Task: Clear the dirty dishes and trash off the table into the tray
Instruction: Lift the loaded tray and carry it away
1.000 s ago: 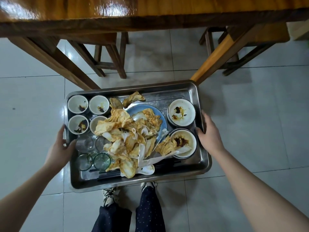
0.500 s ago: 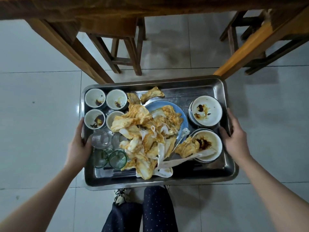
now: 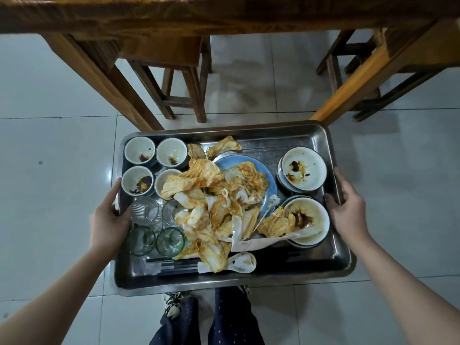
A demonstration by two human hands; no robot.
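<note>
- Gripping the tray (image 3: 286, 141) by its two short ends, I held it above the tiled floor (image 3: 49, 170), near the counter (image 3: 224, 13) edge ahead of me.
- My left fingers (image 3: 112, 195) were curled round the left rim beside the glasses (image 3: 145, 212); my right fingers (image 3: 341, 185) were clamped on the right rim beside the stacked bowls (image 3: 302, 170).
- Its long axis ran side to side between the two grips, neither nearer than the other, with soiled napkins (image 3: 211, 200) heaped mid-tray.
- Carrying it on, I judged, would need both ends level.
</note>
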